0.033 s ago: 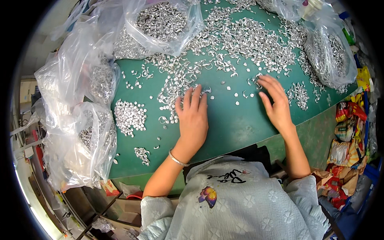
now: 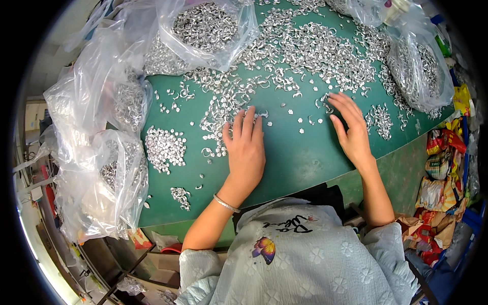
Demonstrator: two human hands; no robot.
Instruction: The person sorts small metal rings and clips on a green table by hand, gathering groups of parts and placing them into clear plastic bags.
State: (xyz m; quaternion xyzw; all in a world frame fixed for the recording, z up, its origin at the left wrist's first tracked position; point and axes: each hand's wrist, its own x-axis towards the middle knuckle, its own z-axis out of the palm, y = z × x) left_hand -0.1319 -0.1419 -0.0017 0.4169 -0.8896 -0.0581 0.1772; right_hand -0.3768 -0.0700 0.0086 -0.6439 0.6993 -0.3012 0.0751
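My left hand (image 2: 246, 147) lies flat, palm down, on the green table (image 2: 300, 162), its fingertips touching a spread of small silvery metal parts (image 2: 223, 107). A thin bracelet (image 2: 226, 203) circles that wrist. My right hand (image 2: 351, 129) rests palm down farther right, fingers slightly apart, with the fingertips at the edge of the big scatter of parts (image 2: 315, 51). Neither hand holds anything that I can see. A separate tidy pile of small parts (image 2: 165, 147) sits to the left of my left hand, and a tiny pile (image 2: 180, 195) lies near the table's front edge.
Clear plastic bags full of the same metal parts stand at the top (image 2: 203, 30), the left (image 2: 127, 101), the lower left (image 2: 109, 178) and the right (image 2: 419, 71). Colourful packets (image 2: 442, 173) are heaped beside the table on the right.
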